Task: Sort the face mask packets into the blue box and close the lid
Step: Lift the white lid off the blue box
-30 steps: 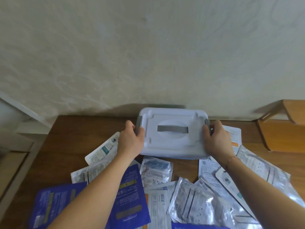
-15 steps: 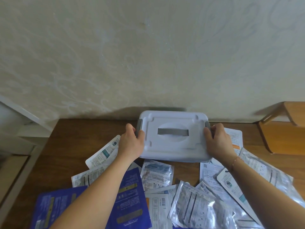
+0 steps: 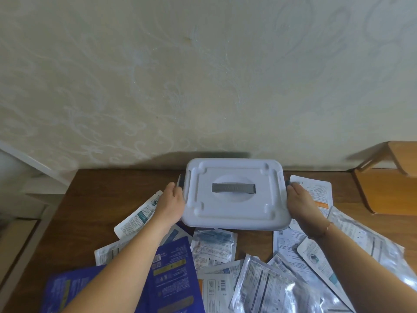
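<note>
Left hand [image 3: 169, 205] and right hand [image 3: 301, 203] grip, apparently, the side latches of the lidded box [image 3: 234, 195]; face mask packets [image 3: 212, 247] lie scattered just behind both wrists.

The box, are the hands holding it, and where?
Yes. The left hand pulls the left clasp; the right hand holds the box at its right clasp.
</note>
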`<state>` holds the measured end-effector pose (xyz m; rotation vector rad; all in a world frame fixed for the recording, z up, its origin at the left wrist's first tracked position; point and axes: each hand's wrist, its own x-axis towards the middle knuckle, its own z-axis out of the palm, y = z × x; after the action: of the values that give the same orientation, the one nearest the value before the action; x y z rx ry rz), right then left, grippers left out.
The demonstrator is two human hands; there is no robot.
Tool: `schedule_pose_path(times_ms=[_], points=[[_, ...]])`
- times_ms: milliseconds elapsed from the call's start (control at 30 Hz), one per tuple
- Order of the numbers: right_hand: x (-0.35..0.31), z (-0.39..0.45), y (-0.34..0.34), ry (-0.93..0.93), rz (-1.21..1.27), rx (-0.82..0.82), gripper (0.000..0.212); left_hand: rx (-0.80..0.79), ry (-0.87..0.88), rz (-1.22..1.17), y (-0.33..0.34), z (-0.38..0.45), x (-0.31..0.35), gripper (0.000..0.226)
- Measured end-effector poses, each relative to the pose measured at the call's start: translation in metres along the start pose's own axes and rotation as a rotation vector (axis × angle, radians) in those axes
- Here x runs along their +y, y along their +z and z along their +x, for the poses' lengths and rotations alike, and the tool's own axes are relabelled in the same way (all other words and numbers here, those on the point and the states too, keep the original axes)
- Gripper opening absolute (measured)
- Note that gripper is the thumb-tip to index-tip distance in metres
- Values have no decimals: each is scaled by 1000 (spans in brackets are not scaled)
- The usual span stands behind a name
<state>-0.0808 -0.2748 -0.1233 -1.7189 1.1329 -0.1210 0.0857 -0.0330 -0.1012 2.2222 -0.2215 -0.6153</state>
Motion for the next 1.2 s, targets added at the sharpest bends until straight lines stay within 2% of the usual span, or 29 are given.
schedule_pose_path(times_ms=[67,133,200,233,267,333,400,500,633,700,767,833,900,1033,1133,1200], points=[[0,1,2,-7,19,-8,29,-37,-56,-87,-1,0,-8,27],[-2,-1,1,-18,65,36,26,-26,-87,-112,-1,3,-15,40],[-3,-9,-7,-137,6,263,27,147,-2,-92,-1,1,-19,40],[-4,-16,-12,-251,-87,372,23,258,101,-51,-3,-3,-21,37],[-5,-23,-16,-357,-195,404,18,336,220,29,-4,-8,-21,34],[-6,-38,-13,-404,-419,310,27,360,379,274,-2,-16,-23,36],[-3,-43,-3,-360,-516,251,32,327,390,415,3,-23,-23,45],[-7,-48,0,-328,-419,274,28,257,226,259,2,-33,-14,62],[-16,-70,-14,-310,-235,311,22,144,171,-232,-7,-56,6,42],[-21,-82,-20,-300,-197,262,24,77,213,-240,-8,-69,17,50],[-24,-97,-27,-289,-137,224,24,105,249,-161,-8,-79,22,58],[-19,-114,-42,-283,-57,274,18,110,288,-168,-2,-88,31,61],[7,-138,-63,-240,44,360,10,49,347,-158,14,-103,48,64],[98,-196,-119,33,252,535,44,-273,507,-220,87,-139,84,61],[152,-242,-168,170,281,568,26,-548,572,-98,153,-162,105,52],[176,-265,-200,168,218,677,15,-632,633,-18,196,-173,122,48]])
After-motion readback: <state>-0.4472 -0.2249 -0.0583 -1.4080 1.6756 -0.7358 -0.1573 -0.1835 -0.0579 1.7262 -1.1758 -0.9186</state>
